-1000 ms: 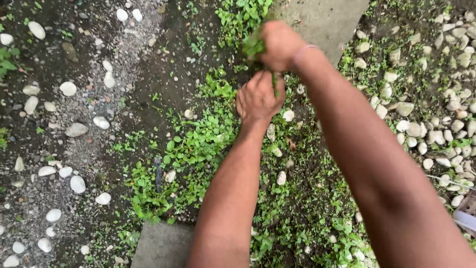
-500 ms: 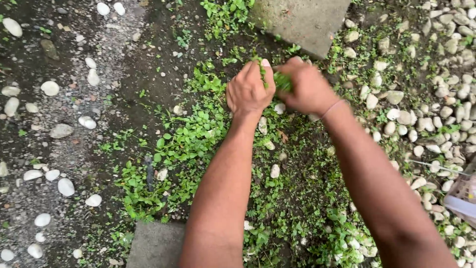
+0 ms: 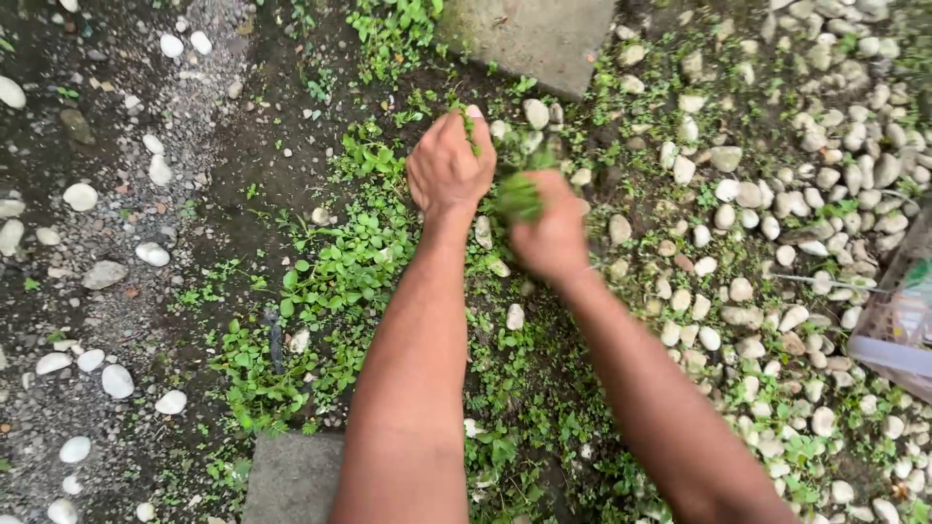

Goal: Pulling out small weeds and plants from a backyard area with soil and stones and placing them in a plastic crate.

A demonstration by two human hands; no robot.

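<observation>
Head view | left hand [image 3: 449, 165] closed on low green weeds, now joined beside right hand [image 3: 551, 233], which has dropped from the grey concrete slab [image 3: 529, 39] clutching a blurred clump of pulled green weeds [image 3: 517, 197] | weeding continues among white pebbles [image 3: 738, 194].

Leafy green weeds [image 3: 340, 267] looked soft and matt over dark, damp, crumbly soil [image 3: 257, 146]. Pale pebbles [image 3: 777, 204] were smooth stone with a dull finish. Two grey slabs [image 3: 529, 39] seemed rough concrete. A thin plastic bag [image 3: 898, 325] at the right edge looked translucent and slightly glossy
</observation>
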